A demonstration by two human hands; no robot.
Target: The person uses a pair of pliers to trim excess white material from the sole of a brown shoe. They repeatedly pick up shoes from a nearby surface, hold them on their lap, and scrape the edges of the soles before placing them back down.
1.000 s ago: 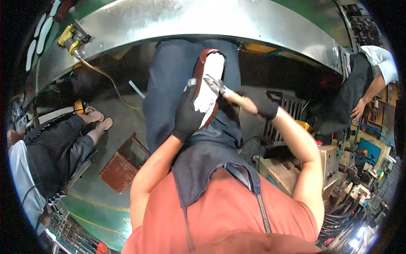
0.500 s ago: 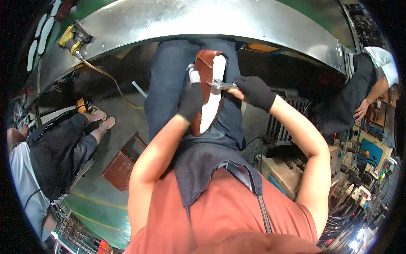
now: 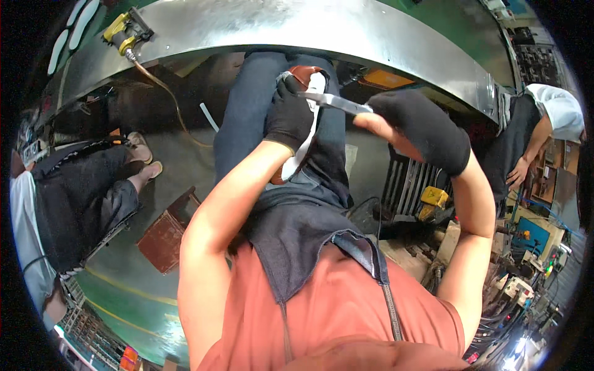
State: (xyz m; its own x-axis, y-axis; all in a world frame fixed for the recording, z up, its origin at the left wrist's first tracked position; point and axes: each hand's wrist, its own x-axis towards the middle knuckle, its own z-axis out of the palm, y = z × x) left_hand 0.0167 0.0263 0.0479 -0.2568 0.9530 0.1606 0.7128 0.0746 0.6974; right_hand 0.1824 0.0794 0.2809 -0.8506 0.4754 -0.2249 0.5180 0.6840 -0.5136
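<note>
A brown leather shoe point(image 3: 303, 153) with a white underside lies lengthwise on my lap, its underside turned up and to the right. Gloved in black, my left hand point(image 3: 291, 114) is wrapped around it near its far end and covers much of the brown upper. My right hand point(image 3: 421, 127), in a black glove with a bare thumb, grips a silver metal hand tool point(image 3: 340, 103) shaped like pincers. The tool's narrow tip reaches left over the far part of the shoe, beside my left fingers. Whether the tip touches the shoe I cannot tell.
Ahead of my knees runs a metal-topped bench point(image 3: 297, 28) carrying a yellow air tool point(image 3: 124, 34) with a hose point(image 3: 164, 89). A brown wooden stool point(image 3: 167, 232) stands at left. Co-workers sit on both sides. Machinery point(image 3: 520, 290) fills the lower right.
My right hand has lifted and swung outward to the right, with the tool now held more lengthwise. My left hand has shifted over the shoe, covering more of it.
</note>
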